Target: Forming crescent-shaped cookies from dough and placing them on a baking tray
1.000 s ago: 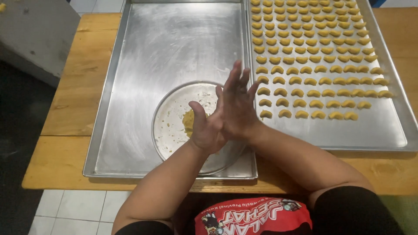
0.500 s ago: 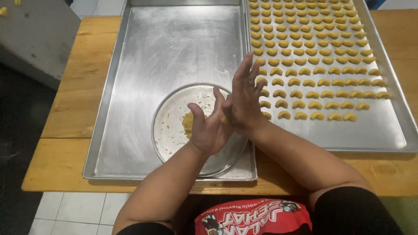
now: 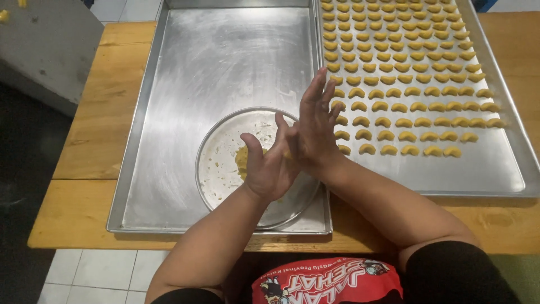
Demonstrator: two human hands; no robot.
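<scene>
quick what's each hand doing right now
Left hand: open, palm pressed against the right hand; anything between them cannot be told.
Right hand: open, fingers straight, pressed against the left.

the right hand [image 3: 316, 130] has slid forward across the left hand [image 3: 270, 166] (palms pressed together), its fingertips now farther past the left's.

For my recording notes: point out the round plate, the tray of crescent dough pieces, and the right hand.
round plate [image 3: 222, 163], head view, bare left part.
tray of crescent dough pieces [image 3: 484, 169], head view, bare metal near front rim.
right hand [image 3: 315, 132], head view, back of hand.
</scene>
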